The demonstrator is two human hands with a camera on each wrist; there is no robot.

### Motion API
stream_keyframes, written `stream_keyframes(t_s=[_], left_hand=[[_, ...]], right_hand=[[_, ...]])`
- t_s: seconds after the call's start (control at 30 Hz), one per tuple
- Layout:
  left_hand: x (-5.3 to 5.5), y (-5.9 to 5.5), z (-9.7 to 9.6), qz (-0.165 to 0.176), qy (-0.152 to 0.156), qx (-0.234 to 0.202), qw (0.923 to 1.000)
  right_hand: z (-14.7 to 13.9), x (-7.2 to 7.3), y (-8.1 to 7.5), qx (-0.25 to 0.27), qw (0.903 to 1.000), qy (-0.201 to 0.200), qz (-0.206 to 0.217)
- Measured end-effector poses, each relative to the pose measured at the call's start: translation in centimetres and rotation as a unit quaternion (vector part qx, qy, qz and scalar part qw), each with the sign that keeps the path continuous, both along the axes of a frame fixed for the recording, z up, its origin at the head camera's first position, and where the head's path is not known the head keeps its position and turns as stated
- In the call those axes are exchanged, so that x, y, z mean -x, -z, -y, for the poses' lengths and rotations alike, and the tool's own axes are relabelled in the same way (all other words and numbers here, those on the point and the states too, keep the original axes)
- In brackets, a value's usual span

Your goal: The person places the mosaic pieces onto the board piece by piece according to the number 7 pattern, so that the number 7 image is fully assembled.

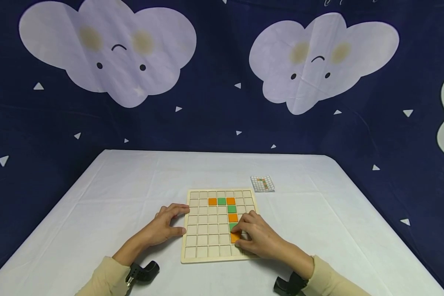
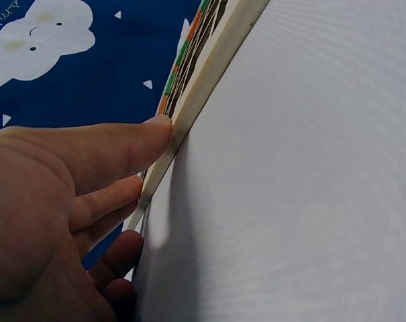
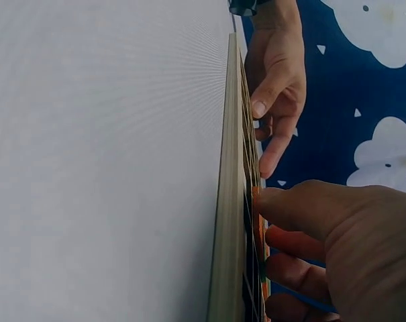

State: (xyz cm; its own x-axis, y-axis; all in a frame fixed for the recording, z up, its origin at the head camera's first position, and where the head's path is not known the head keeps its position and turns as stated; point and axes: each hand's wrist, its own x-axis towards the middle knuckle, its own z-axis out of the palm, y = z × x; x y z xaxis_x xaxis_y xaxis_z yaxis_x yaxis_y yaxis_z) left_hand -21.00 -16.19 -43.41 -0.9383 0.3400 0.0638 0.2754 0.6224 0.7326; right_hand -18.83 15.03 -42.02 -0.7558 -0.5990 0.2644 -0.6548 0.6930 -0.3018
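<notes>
A square wooden grid board (image 1: 202, 251) lies on the white table. Orange and green square tiles form a short row near its top and a column running down its right part. My right hand (image 1: 260, 238) is over the column's lower end, thumb and index finger at opposite edges of the lowest orange tile (image 1: 235, 237), pinching it. The green tile (image 1: 232, 226) above it is partly covered by the fingers. In the right wrist view my thumb touches the orange tile (image 3: 256, 200). My left hand (image 1: 164, 224) holds the board's left edge with extended thumb and fingers.
Beyond the board's upper right corner lies a small card (image 1: 262, 184) printed with a grid and a coloured pattern. The white table (image 1: 133, 181) stretches around the board. A dark blue cloth with clouds (image 1: 214, 123) hangs behind.
</notes>
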Motion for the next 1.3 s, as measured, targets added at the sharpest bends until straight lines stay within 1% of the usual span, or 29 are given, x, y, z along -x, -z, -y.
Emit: stream_keyframes(t_s=[0.37, 0.57, 0.73, 0.93, 1.17, 1.3], left_hand=[[-0.1, -0.1, 0.0, 0.007, 0.001, 0.002, 1.0], [-0.3, -0.2, -0.1, 0.013, 0.0, 0.003, 0.9999], [-0.3, -0.5, -0.1, 0.017, -0.006, -0.006, 0.9998], [-0.6, -0.7, -0.1, 0.002, -0.008, 0.006, 0.9999], [-1.0, -1.0, -0.3, -0.019, -0.028, 0.022, 0.9992], [-1.3, -1.1, -0.3, -0.041, -0.04, 0.041, 0.9975]], right_hand=[[-0.8, 0.4, -0.1, 0.009, 0.9996, 0.02, -0.016], [-1.5, 0.7, -0.4, 0.013, 0.9988, 0.047, -0.007], [-1.9, 0.9, -0.6, 0.017, 0.997, 0.073, -0.016], [-2.4, 1.3, -0.6, 0.023, 0.9941, 0.101, -0.033], [-2.9, 1.5, -0.5, 0.032, 0.9903, 0.13, -0.035], [-3.2, 1.6, -0.4, 0.039, 0.9883, 0.141, -0.043]])
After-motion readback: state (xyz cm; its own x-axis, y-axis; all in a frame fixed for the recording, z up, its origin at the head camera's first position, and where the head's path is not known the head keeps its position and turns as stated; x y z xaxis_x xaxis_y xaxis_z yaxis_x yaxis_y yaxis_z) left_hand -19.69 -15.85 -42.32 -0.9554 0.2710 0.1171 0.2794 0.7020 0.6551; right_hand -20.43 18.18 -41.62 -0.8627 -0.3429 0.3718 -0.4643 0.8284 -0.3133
